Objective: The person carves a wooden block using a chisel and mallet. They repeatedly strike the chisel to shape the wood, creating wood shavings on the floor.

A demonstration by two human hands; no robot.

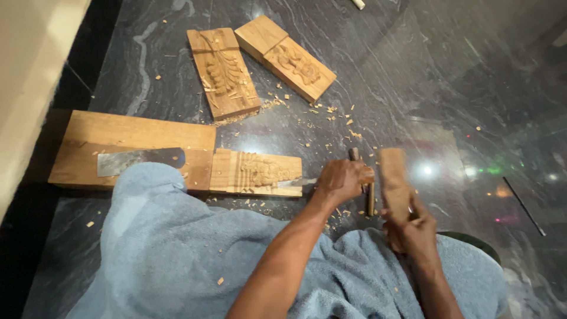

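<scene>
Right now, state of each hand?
Left hand: closed on a chisel, blade at the carved block.
Right hand: closed on a wooden mallet.

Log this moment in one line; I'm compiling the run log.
left hand: grips chisel on carved block | right hand: holds mallet | chips on floor

chisel blade (293,182): only a short part shows; the handle is hidden inside the left hand (341,180).
wooden mallet (394,184): blurred, and its lower end is covered by the right hand (417,231).
long board (131,150): the near edge is hidden under the blue towel (177,248).
white object (358,3): cut off by the far edge, too small to tell.
thin dark rod (524,206): at the right, too thin to identify.
</scene>
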